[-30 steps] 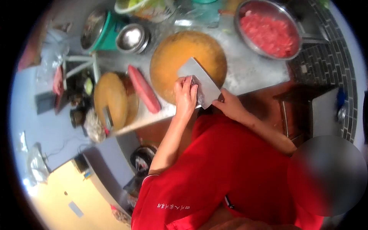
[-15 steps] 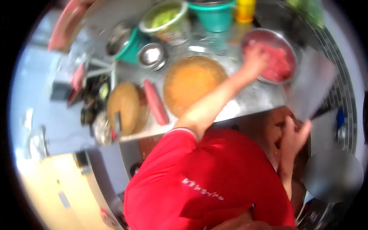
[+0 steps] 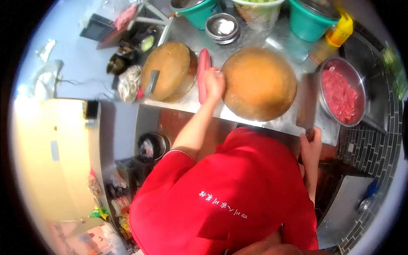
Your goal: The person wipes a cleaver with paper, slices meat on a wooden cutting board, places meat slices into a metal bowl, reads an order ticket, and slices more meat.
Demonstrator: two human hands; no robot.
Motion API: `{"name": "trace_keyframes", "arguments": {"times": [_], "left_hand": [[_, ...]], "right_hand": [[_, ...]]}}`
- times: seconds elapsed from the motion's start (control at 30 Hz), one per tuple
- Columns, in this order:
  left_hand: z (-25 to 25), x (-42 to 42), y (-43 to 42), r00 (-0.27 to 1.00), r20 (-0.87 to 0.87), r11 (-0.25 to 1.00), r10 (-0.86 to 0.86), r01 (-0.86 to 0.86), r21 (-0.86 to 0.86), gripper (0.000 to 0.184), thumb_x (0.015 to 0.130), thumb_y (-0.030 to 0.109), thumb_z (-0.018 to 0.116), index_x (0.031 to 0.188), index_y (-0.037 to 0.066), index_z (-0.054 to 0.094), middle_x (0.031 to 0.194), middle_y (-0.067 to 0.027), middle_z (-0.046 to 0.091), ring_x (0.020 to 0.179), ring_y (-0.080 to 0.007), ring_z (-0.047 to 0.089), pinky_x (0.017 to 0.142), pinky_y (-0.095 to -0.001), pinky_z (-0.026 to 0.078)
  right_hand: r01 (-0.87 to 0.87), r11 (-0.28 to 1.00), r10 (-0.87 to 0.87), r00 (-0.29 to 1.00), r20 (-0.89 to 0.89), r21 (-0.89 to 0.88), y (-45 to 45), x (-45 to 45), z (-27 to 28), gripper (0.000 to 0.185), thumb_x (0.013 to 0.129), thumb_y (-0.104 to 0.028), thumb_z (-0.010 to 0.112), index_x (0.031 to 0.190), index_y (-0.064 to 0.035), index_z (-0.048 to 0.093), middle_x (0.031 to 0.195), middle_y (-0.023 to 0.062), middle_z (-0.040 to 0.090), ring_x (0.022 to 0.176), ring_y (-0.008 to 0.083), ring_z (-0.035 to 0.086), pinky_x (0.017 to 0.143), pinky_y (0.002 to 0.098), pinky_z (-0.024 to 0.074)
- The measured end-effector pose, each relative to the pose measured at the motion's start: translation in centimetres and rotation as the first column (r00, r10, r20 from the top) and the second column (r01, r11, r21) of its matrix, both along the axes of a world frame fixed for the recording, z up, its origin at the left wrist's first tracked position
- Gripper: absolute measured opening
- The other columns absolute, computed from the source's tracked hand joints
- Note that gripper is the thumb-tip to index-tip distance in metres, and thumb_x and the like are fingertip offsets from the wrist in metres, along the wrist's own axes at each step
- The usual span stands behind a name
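My left hand [image 3: 213, 84] is closed on a long piece of red meat [image 3: 204, 63], which lies on the steel table between two round wooden chopping boards. The bigger chopping board [image 3: 259, 84] is just right of that hand, its top bare. My right hand [image 3: 311, 144] grips the handle of a cleaver [image 3: 307, 102] at the table's front edge. The broad blade points away from me, between the big board and a steel bowl [image 3: 362, 91]. Sliced red meat [image 3: 338, 91] fills much of the bowl.
On the left stands the second chopping board [image 3: 165, 70], a dark blade-like piece [image 3: 151, 83] against its side. Small metal bowls [image 3: 222, 29] sit behind. Green tubs [image 3: 308, 21], a patterned bucket [image 3: 259, 15] and a yellow bottle [image 3: 341, 30] line the back.
My left hand has left the bowl of sliced meat and moved left onto the long piece. The cleaver has swung left, toward the big board. The view has shifted too.
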State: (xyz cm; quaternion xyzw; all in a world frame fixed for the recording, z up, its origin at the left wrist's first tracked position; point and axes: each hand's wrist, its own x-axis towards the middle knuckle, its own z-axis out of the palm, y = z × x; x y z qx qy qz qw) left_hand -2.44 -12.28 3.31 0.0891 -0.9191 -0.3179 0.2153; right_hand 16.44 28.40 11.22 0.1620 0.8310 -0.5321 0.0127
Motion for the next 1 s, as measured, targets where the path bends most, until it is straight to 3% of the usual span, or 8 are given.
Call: {"name": "trace_keyframes", "arguments": {"times": [0.1, 0.27, 0.37, 0.5, 0.77, 0.8, 0.9, 1.0], "left_hand": [[-4.0, 1.3, -7.4, 0.933, 0.212, 0.95, 0.29, -0.254, -0.181, 0.051, 0.085, 0.029, 0.075, 0.127, 0.004, 0.06, 0.116, -0.027, 0.06, 0.111, -0.0436, 0.06, 0.102, -0.0494, 0.047], [-7.0, 1.9, -9.7, 0.899, 0.408, 0.975, 0.156, -0.206, 0.081, 0.094, 0.075, 0.036, 0.084, 0.15, 0.008, 0.036, 0.131, -0.0322, 0.059, 0.114, -0.0486, 0.065, 0.101, -0.0487, 0.052], [-5.4, 1.3, -8.9, 0.862, 0.493, 0.881, 0.115, -0.318, 0.35, 0.087, 0.078, 0.029, 0.081, 0.149, 0.008, 0.036, 0.123, -0.0286, 0.064, 0.113, -0.0438, 0.067, 0.096, -0.0467, 0.055], [-5.3, 1.2, -8.5, 0.938, 0.322, 0.275, -0.129, -0.278, 0.92, 0.056, 0.085, 0.024, 0.076, 0.13, -0.003, 0.055, 0.109, -0.0159, 0.069, 0.095, -0.026, 0.07, 0.078, -0.0406, 0.059], [8.4, 3.9, 2.9, 0.886, 0.36, -0.111, -0.292, -0.406, 0.907, 0.043, 0.099, 0.035, 0.066, 0.125, 0.0, 0.06, 0.098, -0.0103, 0.068, 0.091, -0.025, 0.071, 0.075, -0.0397, 0.058], [6.4, 4.0, 2.8, 0.785, 0.436, -0.011, -0.44, -0.49, 0.871, 0.042, 0.1, 0.033, 0.066, 0.129, 0.004, 0.06, 0.114, -0.0129, 0.066, 0.099, -0.0296, 0.071, 0.081, -0.0411, 0.058], [3.3, 3.9, 2.7, 0.763, 0.234, 0.615, -0.602, 0.257, 0.745, 0.045, 0.097, 0.029, 0.071, 0.133, 0.006, 0.059, 0.13, -0.0173, 0.06, 0.104, -0.0375, 0.069, 0.085, -0.0438, 0.057], [7.2, -1.6, 3.2, 0.743, -0.028, 0.742, -0.668, 0.663, -0.097, 0.056, 0.085, 0.026, 0.079, 0.135, 0.009, 0.06, 0.133, -0.0139, 0.058, 0.125, -0.035, 0.057, 0.104, -0.0497, 0.047]], "right_hand": [[-0.175, 0.981, 0.18, 0.982, -0.059, 0.077, -4.0, -3.2, -0.3, 0.027, 0.093, -0.007, 0.068, 0.116, -0.0027, 0.055, 0.087, 0.0157, 0.062, 0.081, 0.0296, 0.063, 0.076, 0.0414, 0.0508], [-0.423, 0.858, 0.377, 0.904, 0.202, 0.292, -6.7, -4.7, -2.3, 0.022, 0.093, -0.005, 0.064, 0.107, -0.0011, 0.047, 0.081, 0.0235, 0.056, 0.075, 0.0451, 0.057, 0.071, 0.0497, 0.0477], [-0.393, 0.881, 0.343, 0.914, 0.217, 0.263, -7.1, -4.2, -2.5, 0.024, 0.092, -0.004, 0.065, 0.108, -0.0006, 0.046, 0.08, 0.0225, 0.055, 0.073, 0.0444, 0.057, 0.068, 0.0495, 0.0473], [-0.345, 0.901, 0.299, 0.933, 0.199, 0.263, -7.6, -4.5, -2.1, 0.026, 0.092, -0.004, 0.066, 0.109, -0.0008, 0.046, 0.079, 0.0216, 0.055, 0.073, 0.0427, 0.057, 0.068, 0.0488, 0.0474], [-0.328, 0.895, 0.242, 0.926, 0.29, 0.303, -8.7, -4.5, -1.3, 0.025, 0.093, -0.006, 0.064, 0.11, -0.0014, 0.047, 0.084, 0.0225, 0.061, 0.08, 0.0429, 0.064, 0.072, 0.0505, 0.05], [-0.33, 0.888, 0.232, 0.923, 0.308, 0.32, -8.7, -4.5, -1.1, 0.025, 0.093, -0.007, 0.065, 0.11, -0.0013, 0.047, 0.084, 0.0221, 0.061, 0.08, 0.0425, 0.064, 0.074, 0.0508, 0.0499], [-0.293, 0.915, 0.202, 0.928, 0.313, 0.277, -8.9, -4.6, -0.1, 0.027, 0.092, -0.007, 0.066, 0.109, -0.0017, 0.046, 0.087, 0.0225, 0.062, 0.084, 0.0441, 0.064, 0.077, 0.0512, 0.0496], [-0.26, 0.931, 0.185, 0.941, 0.283, 0.257, -9.0, -4.3, -1.0, 0.029, 0.092, -0.007, 0.066, 0.11, -0.0025, 0.045, 0.089, 0.0234, 0.061, 0.088, 0.0468, 0.063, 0.078, 0.0524, 0.0491]]}}
